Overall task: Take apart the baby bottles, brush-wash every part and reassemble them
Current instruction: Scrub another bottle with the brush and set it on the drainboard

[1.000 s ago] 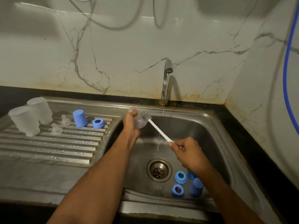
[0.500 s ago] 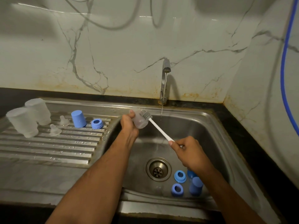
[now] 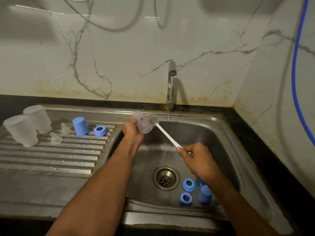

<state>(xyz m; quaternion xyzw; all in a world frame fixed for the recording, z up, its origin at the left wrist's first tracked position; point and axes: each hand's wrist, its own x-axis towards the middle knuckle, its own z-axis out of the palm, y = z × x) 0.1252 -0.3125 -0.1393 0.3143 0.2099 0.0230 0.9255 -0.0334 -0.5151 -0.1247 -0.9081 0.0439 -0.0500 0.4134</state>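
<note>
Steel sink point(image 3: 221, 133) — left hand point(image 3: 133, 132) is gripping a clear bottle point(image 3: 144, 124); right hand point(image 3: 196, 159), fingers curled, is holding the bottle brush point(image 3: 166, 133) against it.

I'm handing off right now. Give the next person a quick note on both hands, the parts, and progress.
Left hand grips a clear bottle over the sink. Right hand holds the brush, bristles at the bottle's mouth.
On the drainboard: two frosted bottles, two nipples, a blue cap, a blue ring.
In the sink: two rings, blue caps; tap running.
Left: finish this bottle, the basin parts, then reassemble.
</note>
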